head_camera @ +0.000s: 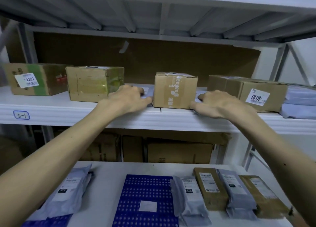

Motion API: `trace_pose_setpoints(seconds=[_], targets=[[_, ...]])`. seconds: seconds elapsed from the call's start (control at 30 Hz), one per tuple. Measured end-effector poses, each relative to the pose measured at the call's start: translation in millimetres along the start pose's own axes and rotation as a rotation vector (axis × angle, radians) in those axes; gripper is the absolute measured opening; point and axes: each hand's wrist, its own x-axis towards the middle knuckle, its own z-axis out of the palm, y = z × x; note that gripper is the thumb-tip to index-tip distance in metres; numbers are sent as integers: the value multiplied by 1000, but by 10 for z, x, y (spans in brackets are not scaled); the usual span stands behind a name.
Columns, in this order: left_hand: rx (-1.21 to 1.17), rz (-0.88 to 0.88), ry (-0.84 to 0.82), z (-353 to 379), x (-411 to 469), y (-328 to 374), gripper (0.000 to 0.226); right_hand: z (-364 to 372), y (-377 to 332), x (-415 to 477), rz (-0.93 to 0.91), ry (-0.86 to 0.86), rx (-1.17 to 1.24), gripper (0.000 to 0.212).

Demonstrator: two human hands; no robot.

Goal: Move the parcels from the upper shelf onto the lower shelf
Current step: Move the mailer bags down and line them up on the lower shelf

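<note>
A small brown cardboard box (175,90) with clear tape stands at the front of the upper shelf (68,112). My left hand (126,100) rests just left of it, fingers on a flat grey mailer (147,94). My right hand (220,103) rests just right of the box, fingers spread over another grey mailer (201,94). Neither hand visibly grips anything. On the lower shelf (107,184) lie several grey bags and flat brown parcels, such as one bag (189,196) and one brown parcel (209,189).
The upper shelf also carries a box labelled 4207 (34,79), a taped box (92,83), a box labelled 4010 (251,91) and stacked grey bags (299,102). A blue perforated mat (147,202) lies on the lower shelf. Cartons (177,151) stand behind.
</note>
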Motion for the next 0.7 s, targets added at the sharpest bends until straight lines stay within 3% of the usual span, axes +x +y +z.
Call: trace_pose_setpoints(seconds=[0.2,0.3,0.4,0.53,0.7], targets=[[56,-33,-53,11,27,33,71,-75,58,12,-25,-114,-78,77],[70,-24,-64,-23,19,30,65,-99,106,17,-56,-132,-53,63],[123,-13,-118,-65,31,69,62,-93,105,5,-55,-130,-27,65],[155,-33,-140,-36,48,92,69,-44,78,-6,-5,-86,37,71],[60,-58,-19,55,-31,73,67,42,62,-39,48,87,132,55]])
